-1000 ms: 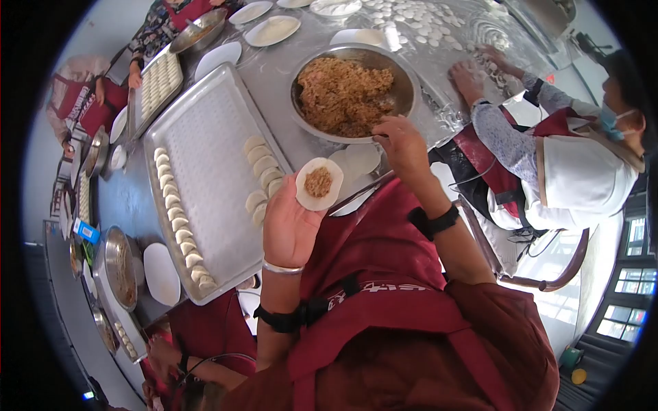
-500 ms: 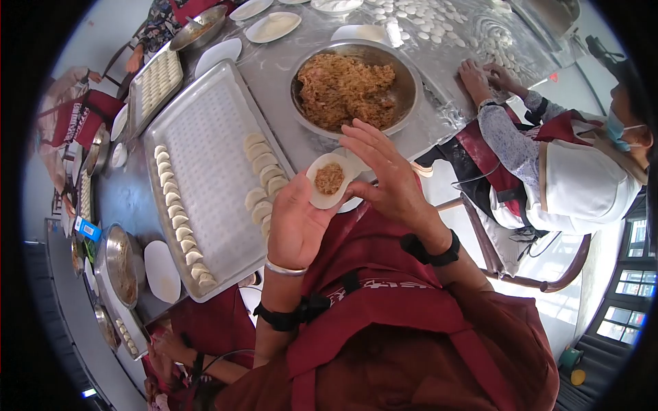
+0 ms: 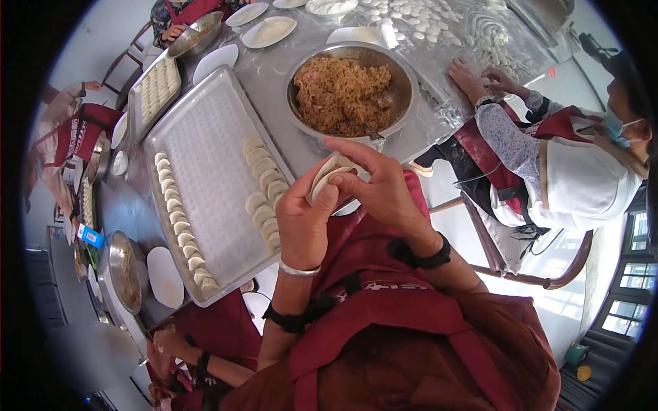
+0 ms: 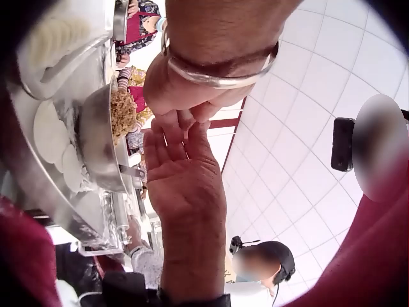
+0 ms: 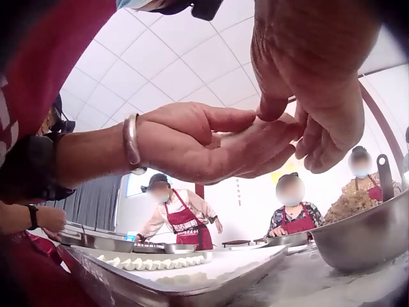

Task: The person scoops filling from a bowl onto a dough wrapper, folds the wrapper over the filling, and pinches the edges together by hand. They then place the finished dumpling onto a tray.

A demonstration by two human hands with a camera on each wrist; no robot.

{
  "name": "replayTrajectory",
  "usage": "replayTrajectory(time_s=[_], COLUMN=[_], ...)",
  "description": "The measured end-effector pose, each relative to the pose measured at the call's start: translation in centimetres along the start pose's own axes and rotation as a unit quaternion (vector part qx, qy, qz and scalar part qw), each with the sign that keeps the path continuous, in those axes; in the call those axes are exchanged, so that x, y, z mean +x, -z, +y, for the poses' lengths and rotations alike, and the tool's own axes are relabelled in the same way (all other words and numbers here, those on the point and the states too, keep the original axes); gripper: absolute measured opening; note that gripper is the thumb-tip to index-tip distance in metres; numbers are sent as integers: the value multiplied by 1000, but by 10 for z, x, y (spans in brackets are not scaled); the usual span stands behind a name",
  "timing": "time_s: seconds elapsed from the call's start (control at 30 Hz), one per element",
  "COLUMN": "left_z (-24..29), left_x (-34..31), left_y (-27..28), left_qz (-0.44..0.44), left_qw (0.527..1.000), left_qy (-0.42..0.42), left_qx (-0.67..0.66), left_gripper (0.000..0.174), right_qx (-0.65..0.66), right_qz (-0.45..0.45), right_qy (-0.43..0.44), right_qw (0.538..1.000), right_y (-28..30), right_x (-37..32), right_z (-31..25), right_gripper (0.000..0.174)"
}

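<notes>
In the head view, a dumpling (image 3: 325,177) is held between both hands, its round wrapper folded over, with a little filling showing at the open top. My left hand (image 3: 303,229) cradles it from the left, thumb against the near side. From the right, my right hand (image 3: 385,188) pinches the wrapper's edge between thumb and fingers. The two hands meet at the fingertips in the left wrist view, where the dumpling is hidden. Just beyond them stands a steel bowl (image 3: 407,97) of brown minced filling (image 3: 336,92).
Left of the hands lies a metal tray (image 3: 205,123) with rows of folded dumplings (image 3: 179,222) along both sides. Loose wrappers (image 3: 418,20) lie on the floured table at the back. A masked person (image 3: 548,161) works at the right; a second tray (image 3: 140,113) stands farther left.
My right hand has moved from the bowl's edge to the wrapper in my left hand. The wrapper, flat and open with filling on it before, is now folded over.
</notes>
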State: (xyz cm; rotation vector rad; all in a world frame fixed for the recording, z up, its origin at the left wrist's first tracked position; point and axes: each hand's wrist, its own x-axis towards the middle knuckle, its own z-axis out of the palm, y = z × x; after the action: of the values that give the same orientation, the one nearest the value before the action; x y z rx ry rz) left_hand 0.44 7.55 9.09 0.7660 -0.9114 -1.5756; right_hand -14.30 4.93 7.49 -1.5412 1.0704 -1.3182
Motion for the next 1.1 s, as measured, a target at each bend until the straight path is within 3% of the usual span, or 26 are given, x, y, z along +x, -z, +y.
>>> replayTrajectory(time_s=[0.2, 0.53, 0.73, 0.83, 1.03, 1.1], left_z=[-6, -14, -17, -14, -12, -12], left_x=[1, -2, -3, -5, -8, -11], left_y=[3, -3, -2, -5, -2, 2], left_qz=[76, 114, 103, 87, 62, 59], left_qw=[994, 992, 992, 994, 997, 997], left_qy=[-71, -59, -69, -64, -53, -52], left_qx=[15, -9, 10, 10, 6, 10], left_gripper=[38, 39, 37, 36, 35, 35], right_qx=[87, 146, -3, 2, -35, 5], right_qz=[94, 127, 164, 169, 92, 76], right_qy=[-69, -59, 23, 50, 118, 58], right_qw=[989, 979, 986, 984, 988, 995], right_y=[-15, -26, -28, -27, -9, -6], right_x=[-12, -16, -16, -15, -13, -14], right_z=[3, 6, -1, 5, 6, -1], right_gripper=[37, 26, 20, 17, 18, 22])
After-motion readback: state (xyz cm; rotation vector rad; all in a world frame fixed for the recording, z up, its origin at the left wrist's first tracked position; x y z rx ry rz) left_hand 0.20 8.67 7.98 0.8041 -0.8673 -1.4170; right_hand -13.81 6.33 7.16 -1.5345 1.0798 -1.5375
